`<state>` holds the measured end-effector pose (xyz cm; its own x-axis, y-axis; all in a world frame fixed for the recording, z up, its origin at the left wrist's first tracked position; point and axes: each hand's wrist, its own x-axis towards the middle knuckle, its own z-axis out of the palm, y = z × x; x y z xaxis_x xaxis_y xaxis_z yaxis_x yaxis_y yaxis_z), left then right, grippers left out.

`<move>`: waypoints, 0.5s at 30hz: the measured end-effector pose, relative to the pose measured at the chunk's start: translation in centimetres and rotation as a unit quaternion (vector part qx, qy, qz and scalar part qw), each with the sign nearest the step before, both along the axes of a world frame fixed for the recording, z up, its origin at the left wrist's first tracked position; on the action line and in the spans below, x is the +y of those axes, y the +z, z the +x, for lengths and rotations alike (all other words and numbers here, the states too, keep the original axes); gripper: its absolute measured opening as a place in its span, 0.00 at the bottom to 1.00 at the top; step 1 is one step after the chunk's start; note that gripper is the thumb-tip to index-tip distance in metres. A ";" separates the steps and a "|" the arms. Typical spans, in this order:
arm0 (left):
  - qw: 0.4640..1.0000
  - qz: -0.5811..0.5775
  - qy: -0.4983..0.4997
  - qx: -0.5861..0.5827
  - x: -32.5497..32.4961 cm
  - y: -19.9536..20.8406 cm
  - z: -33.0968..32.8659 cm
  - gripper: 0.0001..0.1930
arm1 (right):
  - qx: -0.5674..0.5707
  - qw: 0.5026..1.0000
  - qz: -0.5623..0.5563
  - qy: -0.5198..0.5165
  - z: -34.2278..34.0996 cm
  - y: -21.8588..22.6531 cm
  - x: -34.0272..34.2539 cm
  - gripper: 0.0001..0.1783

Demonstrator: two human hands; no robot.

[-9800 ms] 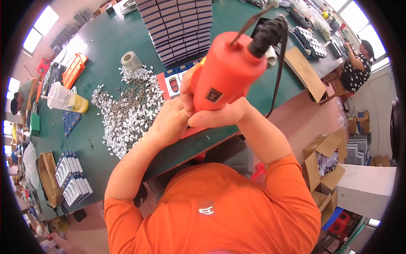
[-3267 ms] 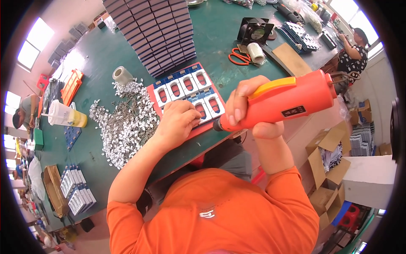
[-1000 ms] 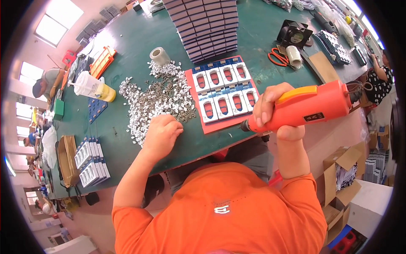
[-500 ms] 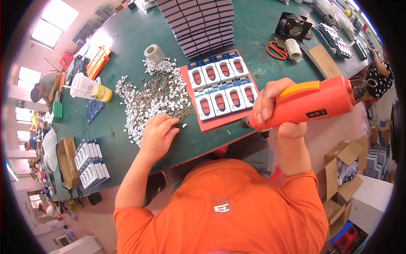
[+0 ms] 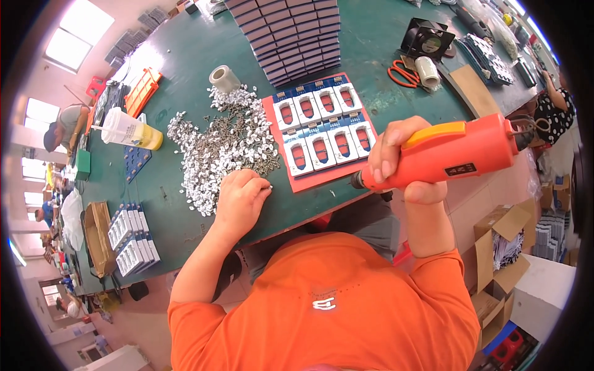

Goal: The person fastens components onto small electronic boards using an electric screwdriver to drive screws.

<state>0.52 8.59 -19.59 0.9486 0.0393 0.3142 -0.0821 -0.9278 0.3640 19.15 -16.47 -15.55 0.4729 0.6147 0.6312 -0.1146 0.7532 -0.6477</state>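
Note:
My right hand (image 5: 401,154) grips an orange electric screwdriver (image 5: 451,154), held level off the near edge of the green table (image 5: 185,55), its tip pointing left toward a red tray (image 5: 270,119). The tray holds several blue circuit boards (image 5: 322,127) with white parts. My left hand (image 5: 241,198) rests on the table at the near edge of a pile of small silver screws and clips (image 5: 216,145), fingers curled and pinching at the pieces; what it holds is too small to tell.
Stacked dark trays (image 5: 288,34) stand behind the red tray. A tape roll (image 5: 224,78), a plastic cup (image 5: 127,130), orange scissors (image 5: 401,73), a black fan (image 5: 428,42) and racks of white parts (image 5: 131,238) lie around. Other people work at the table's left and right ends. Cardboard boxes (image 5: 495,247) sit at right.
My left hand left the boards on the red tray and moved left to the screw pile. The screwdriver swung from upright to level and stays off the table's near edge.

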 end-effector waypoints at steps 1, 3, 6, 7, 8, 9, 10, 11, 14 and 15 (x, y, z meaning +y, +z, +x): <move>1.000 -0.005 0.000 0.005 0.0 0.1 0.0 0.05 | -0.003 1.000 -0.001 0.002 0.0 0.0 0.0 0.34; 1.000 -0.016 0.003 0.019 0.5 0.2 -0.1 0.05 | -0.004 1.000 0.000 0.001 0.0 -0.1 0.1 0.34; 0.998 -0.031 0.038 0.028 1.9 1.1 -0.9 0.05 | -0.008 1.000 -0.002 0.001 0.1 0.0 0.1 0.35; 0.997 -0.035 0.067 0.023 2.6 1.6 -1.3 0.05 | -0.010 1.000 -0.005 -0.001 0.1 0.1 0.1 0.35; 0.994 -0.043 0.101 0.013 3.9 1.9 -2.1 0.05 | -0.010 1.000 -0.004 0.004 0.0 0.1 -0.1 0.35; 0.990 -0.036 0.137 0.010 5.3 2.3 -2.9 0.05 | 0.001 1.000 -0.003 -0.007 -0.2 0.1 -0.4 0.35; 0.984 -0.027 0.175 0.007 6.6 2.8 -4.0 0.04 | 0.013 1.000 0.000 -0.015 -0.3 0.0 -0.4 0.34; 0.983 -0.024 0.184 0.007 7.9 2.9 -5.1 0.04 | -0.001 1.000 0.007 -0.009 0.0 -0.1 -0.5 0.35; 0.953 0.003 0.302 0.038 11.6 2.1 -9.1 0.04 | -0.041 0.999 0.002 0.003 0.4 0.2 -0.2 0.34; 0.946 0.008 0.317 0.071 12.8 1.4 -10.2 0.04 | -0.038 0.999 0.001 0.008 0.4 0.3 -0.2 0.35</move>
<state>-9.68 21.42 -18.24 0.7681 0.6112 0.1907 0.5417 -0.7791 0.3155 19.53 -16.67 -15.24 0.4125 0.6203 0.6671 -0.0774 0.7535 -0.6528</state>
